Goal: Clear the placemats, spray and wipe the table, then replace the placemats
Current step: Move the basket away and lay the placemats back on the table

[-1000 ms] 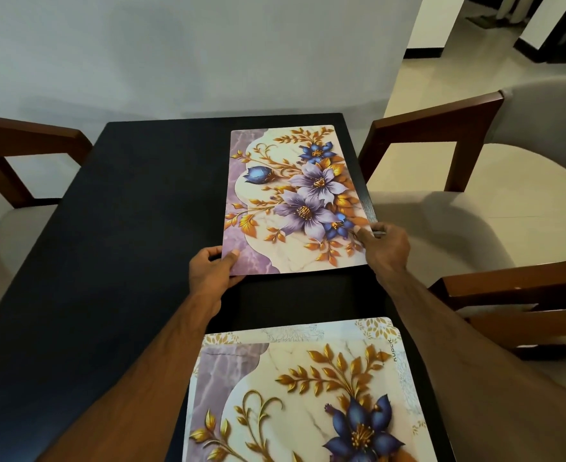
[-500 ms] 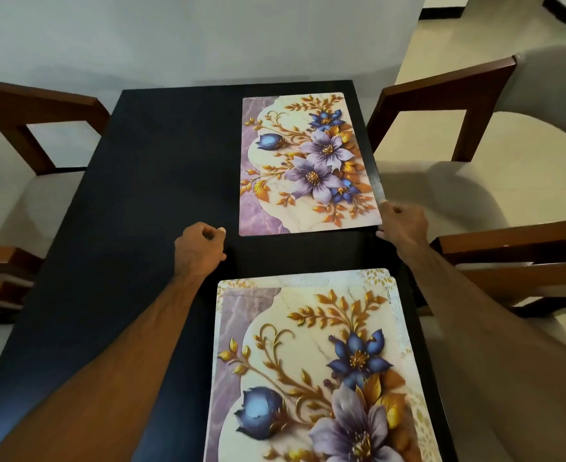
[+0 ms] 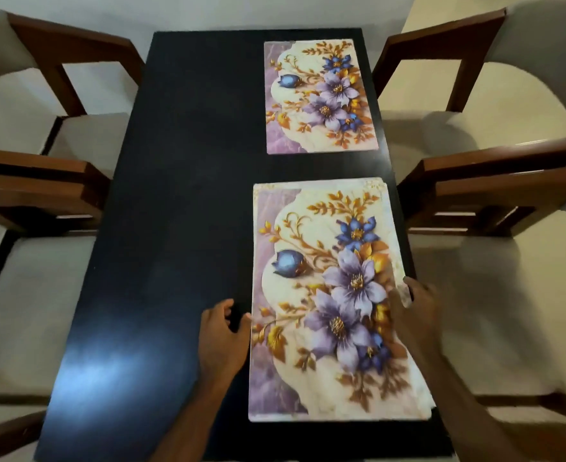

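Note:
Two floral placemats lie along the right side of the black table (image 3: 175, 195). The far placemat (image 3: 321, 98) lies flat by itself, with no hand on it. The near placemat (image 3: 324, 295) tops a small stack whose layered edges show at its right side and bottom. My left hand (image 3: 223, 335) hovers at the stack's left edge with its fingers apart, the thumb tip just meeting the edge. My right hand (image 3: 414, 311) is at the stack's right edge, thumb on top and fingers over the rim, pinching it.
Wooden chairs with pale cushions flank the table: two on the left (image 3: 58, 61) (image 3: 35, 185) and two on the right (image 3: 441, 38) (image 3: 494, 175), close to the table's edges. The table's left half (image 3: 135, 295) is bare dark surface with a light reflection.
Both hands let go of the far placemat, which now lies flat, and drew back toward me to the near stack. The view tilted down.

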